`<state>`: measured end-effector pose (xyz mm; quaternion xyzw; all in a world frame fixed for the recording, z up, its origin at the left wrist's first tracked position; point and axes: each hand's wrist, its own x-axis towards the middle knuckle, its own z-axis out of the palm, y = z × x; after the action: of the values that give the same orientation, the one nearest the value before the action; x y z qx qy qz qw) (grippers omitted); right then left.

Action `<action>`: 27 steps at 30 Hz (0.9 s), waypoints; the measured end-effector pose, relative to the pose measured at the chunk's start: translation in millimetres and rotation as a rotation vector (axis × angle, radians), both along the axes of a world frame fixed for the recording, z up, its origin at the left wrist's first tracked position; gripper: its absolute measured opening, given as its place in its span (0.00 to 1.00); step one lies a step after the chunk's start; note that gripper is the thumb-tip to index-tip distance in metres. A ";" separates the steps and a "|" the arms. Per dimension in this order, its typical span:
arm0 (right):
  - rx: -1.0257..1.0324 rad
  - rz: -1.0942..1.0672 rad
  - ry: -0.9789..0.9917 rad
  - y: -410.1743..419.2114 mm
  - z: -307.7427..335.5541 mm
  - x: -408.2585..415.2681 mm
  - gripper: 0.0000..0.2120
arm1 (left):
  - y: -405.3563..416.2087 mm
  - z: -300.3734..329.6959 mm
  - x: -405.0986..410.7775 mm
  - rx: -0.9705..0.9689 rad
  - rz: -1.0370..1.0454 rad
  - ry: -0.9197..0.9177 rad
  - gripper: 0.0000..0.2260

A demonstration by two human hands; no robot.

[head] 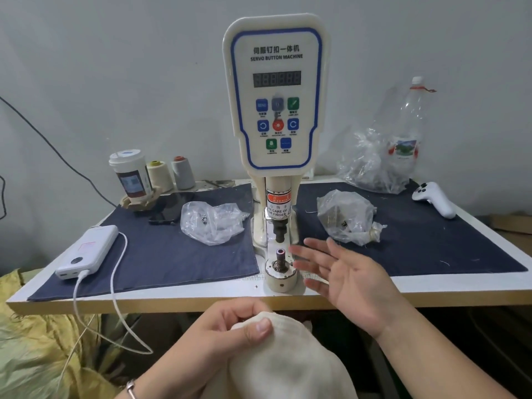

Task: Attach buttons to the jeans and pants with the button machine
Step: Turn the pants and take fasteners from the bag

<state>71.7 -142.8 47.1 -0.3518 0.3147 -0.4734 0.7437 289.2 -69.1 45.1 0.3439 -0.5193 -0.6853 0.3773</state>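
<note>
On the desk [201, 295], over a dark blue cloth [172, 254]: white power bank [89, 251] with cable at left, lidded paper cup [131, 174] and two thread cones [171, 174] behind, white game controller [434, 198] at far right, clear plastic bottle [408, 125] by the wall.

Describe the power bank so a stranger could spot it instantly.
Start at the tall cream button machine mid-table and look to the table's near left corner. There, on the navy cloth, lies a flat white rectangular power bank; alone among its neighbours, it has a white cable plugged in.
</note>
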 end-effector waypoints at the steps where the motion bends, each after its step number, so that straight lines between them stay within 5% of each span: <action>1: 0.047 -0.016 -0.067 -4.8 2.6 2.9 0.24 | 0.4 -1.2 -0.2 -0.002 0.001 -0.010 0.08; 27: 0.256 -0.019 -0.224 -26.4 8.1 14.1 0.26 | 1.9 -4.7 6.6 0.005 0.014 -0.002 0.10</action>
<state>85.8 -169.2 55.2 -0.1963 0.2907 -0.4729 0.8083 295.9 -67.2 40.4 0.3493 -0.5156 -0.6837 0.3805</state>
